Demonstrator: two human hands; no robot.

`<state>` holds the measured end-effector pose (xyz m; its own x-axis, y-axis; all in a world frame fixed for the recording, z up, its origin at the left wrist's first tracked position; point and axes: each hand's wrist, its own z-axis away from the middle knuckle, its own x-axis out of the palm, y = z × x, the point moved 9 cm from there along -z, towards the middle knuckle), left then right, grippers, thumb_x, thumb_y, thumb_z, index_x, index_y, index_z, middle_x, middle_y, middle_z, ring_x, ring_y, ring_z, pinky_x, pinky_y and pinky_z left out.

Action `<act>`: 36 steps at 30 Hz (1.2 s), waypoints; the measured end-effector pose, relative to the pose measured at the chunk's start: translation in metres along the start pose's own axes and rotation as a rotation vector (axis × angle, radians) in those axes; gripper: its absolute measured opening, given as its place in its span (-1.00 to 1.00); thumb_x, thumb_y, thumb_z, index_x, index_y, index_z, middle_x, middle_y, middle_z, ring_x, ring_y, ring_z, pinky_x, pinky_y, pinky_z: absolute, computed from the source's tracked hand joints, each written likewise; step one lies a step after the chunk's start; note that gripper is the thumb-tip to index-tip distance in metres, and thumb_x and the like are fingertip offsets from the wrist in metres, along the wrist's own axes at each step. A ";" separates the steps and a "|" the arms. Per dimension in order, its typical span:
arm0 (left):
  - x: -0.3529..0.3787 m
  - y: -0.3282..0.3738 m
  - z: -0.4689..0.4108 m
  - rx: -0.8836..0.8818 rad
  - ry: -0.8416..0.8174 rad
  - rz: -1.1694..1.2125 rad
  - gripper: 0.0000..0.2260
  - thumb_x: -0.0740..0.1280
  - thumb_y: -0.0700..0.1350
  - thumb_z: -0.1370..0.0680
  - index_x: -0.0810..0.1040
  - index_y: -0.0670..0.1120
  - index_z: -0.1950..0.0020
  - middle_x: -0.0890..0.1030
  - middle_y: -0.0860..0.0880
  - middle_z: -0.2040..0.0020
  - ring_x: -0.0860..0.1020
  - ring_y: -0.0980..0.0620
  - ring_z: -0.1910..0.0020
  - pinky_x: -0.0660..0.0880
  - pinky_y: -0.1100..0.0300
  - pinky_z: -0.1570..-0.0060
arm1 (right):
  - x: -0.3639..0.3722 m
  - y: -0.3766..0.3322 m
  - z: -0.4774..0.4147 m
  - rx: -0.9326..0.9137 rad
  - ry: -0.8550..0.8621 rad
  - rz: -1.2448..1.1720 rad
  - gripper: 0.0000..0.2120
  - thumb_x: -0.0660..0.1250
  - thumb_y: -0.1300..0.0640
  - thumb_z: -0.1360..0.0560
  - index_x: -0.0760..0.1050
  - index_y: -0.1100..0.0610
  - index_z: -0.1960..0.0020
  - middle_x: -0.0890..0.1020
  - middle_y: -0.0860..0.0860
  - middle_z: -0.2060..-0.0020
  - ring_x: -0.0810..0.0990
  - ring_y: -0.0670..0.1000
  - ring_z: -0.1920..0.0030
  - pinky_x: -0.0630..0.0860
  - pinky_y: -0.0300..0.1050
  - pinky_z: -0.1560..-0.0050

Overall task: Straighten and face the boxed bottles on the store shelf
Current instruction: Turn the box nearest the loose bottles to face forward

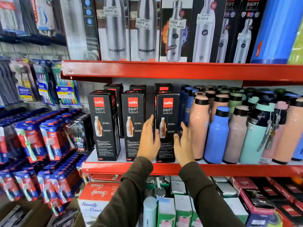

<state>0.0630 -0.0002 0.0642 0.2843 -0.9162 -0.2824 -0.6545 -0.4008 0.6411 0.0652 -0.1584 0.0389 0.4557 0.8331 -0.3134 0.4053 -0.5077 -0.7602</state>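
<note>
Head view — three front boxes | left hand, right hand — flat, flanking rightmost.

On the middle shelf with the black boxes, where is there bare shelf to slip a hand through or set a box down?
Bare white shelf shows between the left black Cello Swift box and the middle box. The left hand fills the gap beside the right box; the right hand sits on its other side. Right of that, the loose coloured bottles stand packed together.
</note>
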 end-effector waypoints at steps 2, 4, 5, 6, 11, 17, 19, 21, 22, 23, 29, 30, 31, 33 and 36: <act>0.009 -0.016 0.003 -0.106 -0.027 0.014 -0.51 0.14 -0.16 -0.65 0.11 -0.04 -0.57 0.23 -0.05 -0.54 0.22 0.05 -0.53 0.23 -0.03 -0.52 | 0.009 0.019 0.000 0.103 -0.059 -0.014 -0.49 0.13 0.14 -0.62 0.10 0.08 -0.55 0.24 0.07 -0.51 0.22 0.06 -0.52 0.19 0.08 -0.53; 0.022 -0.035 0.011 -0.212 -0.076 0.026 -0.51 0.15 -0.16 -0.65 0.11 -0.07 -0.57 0.24 -0.09 -0.55 0.22 0.01 -0.54 0.21 -0.02 -0.54 | 0.020 0.037 0.004 0.153 -0.120 -0.006 -0.51 0.14 0.16 -0.62 0.17 0.10 -0.52 0.33 0.07 -0.48 0.26 0.07 -0.50 0.21 0.10 -0.52; 0.027 -0.044 0.014 -0.252 -0.095 0.036 -0.51 0.16 -0.15 -0.65 0.12 -0.07 -0.57 0.26 -0.10 -0.55 0.25 -0.01 -0.53 0.23 -0.03 -0.53 | 0.025 0.044 0.006 0.161 -0.137 -0.026 -0.53 0.15 0.18 -0.61 0.20 0.08 -0.50 0.38 0.05 -0.44 0.31 0.05 -0.47 0.25 0.11 -0.50; 0.030 -0.051 0.016 -0.287 -0.107 0.049 -0.51 0.17 -0.13 -0.65 0.14 -0.07 -0.56 0.30 -0.12 -0.53 0.29 -0.02 -0.52 0.26 -0.05 -0.51 | 0.027 0.046 0.008 0.170 -0.143 -0.041 -0.55 0.16 0.20 -0.61 0.23 0.06 -0.49 0.43 0.01 -0.39 0.36 0.03 -0.43 0.29 0.12 -0.48; 0.035 -0.068 0.018 -0.357 -0.090 0.123 -0.54 0.23 -0.11 -0.63 0.25 -0.03 -0.53 0.52 -0.13 -0.37 0.44 0.17 -0.29 0.40 0.17 -0.36 | 0.032 0.051 0.010 0.159 -0.153 -0.138 -0.53 0.18 0.21 -0.61 0.22 -0.06 -0.47 0.46 -0.04 -0.35 0.43 -0.03 -0.38 0.36 0.10 -0.44; 0.031 -0.067 0.013 -0.335 -0.036 0.227 -0.56 0.27 -0.12 -0.62 0.32 0.01 -0.50 0.55 -0.07 -0.34 0.51 0.13 -0.31 0.40 0.21 -0.37 | 0.031 0.047 0.011 0.132 -0.167 -0.163 -0.31 0.40 0.22 -0.47 0.18 -0.25 -0.42 0.47 -0.09 -0.34 0.45 -0.10 -0.37 0.41 0.02 -0.42; 0.030 -0.064 0.011 -0.325 -0.020 0.265 -0.58 0.28 -0.12 -0.61 0.35 0.01 -0.48 0.55 -0.05 -0.34 0.51 0.15 -0.31 0.41 0.19 -0.39 | 0.029 0.045 0.009 0.107 -0.175 -0.157 -0.18 0.51 0.21 -0.37 0.18 -0.17 -0.47 0.50 -0.12 -0.31 0.49 -0.15 -0.31 0.47 -0.05 -0.35; 0.027 -0.061 0.009 -0.320 0.016 0.301 -0.61 0.28 -0.07 -0.61 0.41 0.02 -0.45 0.56 0.00 -0.34 0.51 0.18 -0.31 0.41 0.16 -0.39 | 0.027 0.040 0.007 0.093 -0.172 -0.153 -0.11 0.57 0.17 -0.28 0.19 -0.18 -0.45 0.53 -0.17 -0.26 0.51 -0.18 -0.27 0.51 -0.07 -0.29; 0.026 -0.058 0.009 -0.326 0.041 0.319 -0.63 0.26 -0.06 -0.62 0.44 0.02 -0.43 0.56 0.01 -0.34 0.51 0.21 -0.30 0.42 0.17 -0.39 | 0.026 0.037 0.005 0.086 -0.163 -0.149 -0.11 0.59 0.14 -0.25 0.21 -0.22 -0.42 0.54 -0.18 -0.25 0.52 -0.18 -0.27 0.51 -0.06 -0.28; 0.025 -0.055 0.010 -0.331 0.067 0.339 -0.66 0.24 -0.06 -0.63 0.46 0.01 -0.42 0.56 0.02 -0.35 0.50 0.24 -0.29 0.42 0.19 -0.38 | 0.026 0.035 0.003 0.074 -0.152 -0.154 -0.13 0.61 0.11 -0.22 0.23 -0.24 -0.38 0.55 -0.18 -0.24 0.53 -0.17 -0.27 0.51 -0.04 -0.28; 0.025 -0.046 0.016 -0.318 0.110 0.409 -0.69 0.17 0.00 -0.64 0.53 0.04 -0.34 0.56 0.14 -0.32 0.48 0.24 -0.34 0.45 -0.01 -0.38 | 0.015 0.029 -0.005 0.077 -0.062 -0.188 -0.17 0.62 -0.05 -0.21 0.29 -0.13 -0.36 0.57 -0.13 -0.23 0.55 -0.11 -0.26 0.53 0.04 -0.29; 0.025 -0.045 0.016 -0.308 0.115 0.396 -0.69 0.17 -0.01 -0.64 0.53 0.04 -0.34 0.57 0.13 -0.31 0.49 0.22 -0.34 0.46 -0.02 -0.37 | 0.013 0.029 -0.006 0.084 -0.044 -0.192 -0.18 0.63 -0.03 -0.20 0.30 -0.12 -0.35 0.59 -0.15 -0.19 0.57 -0.12 -0.22 0.54 0.02 -0.27; 0.023 -0.043 0.015 -0.288 0.120 0.378 -0.69 0.16 -0.01 -0.65 0.53 0.03 -0.34 0.57 0.12 -0.31 0.49 0.21 -0.34 0.46 -0.01 -0.37 | 0.011 0.030 -0.008 0.091 -0.029 -0.194 -0.18 0.63 -0.01 -0.18 0.31 -0.11 -0.34 0.59 -0.17 -0.16 0.59 -0.13 -0.19 0.56 0.00 -0.24; 0.021 -0.039 0.013 -0.255 0.134 0.313 -0.68 0.14 -0.05 -0.66 0.51 0.00 -0.37 0.55 0.10 -0.32 0.48 0.21 -0.34 0.42 0.07 -0.40 | 0.008 0.032 -0.010 0.107 -0.017 -0.201 -0.17 0.62 0.02 -0.17 0.32 -0.07 -0.35 0.58 -0.20 -0.12 0.59 -0.18 -0.15 0.57 -0.07 -0.21; 0.022 -0.041 0.008 -0.247 0.138 0.153 -0.64 0.10 -0.18 -0.66 0.37 -0.07 -0.46 0.43 -0.01 -0.40 0.35 0.22 -0.36 0.25 0.35 -0.40 | 0.004 0.033 -0.014 0.111 -0.040 -0.219 -0.19 0.60 0.12 -0.22 0.31 -0.03 -0.38 0.54 -0.28 -0.11 0.52 -0.42 -0.09 0.50 -0.28 -0.17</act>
<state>0.0909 -0.0034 0.0263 0.2993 -0.9507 -0.0812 -0.5118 -0.2318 0.8272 0.0916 -0.1749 0.0208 0.3337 0.9298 -0.1550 0.4003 -0.2887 -0.8697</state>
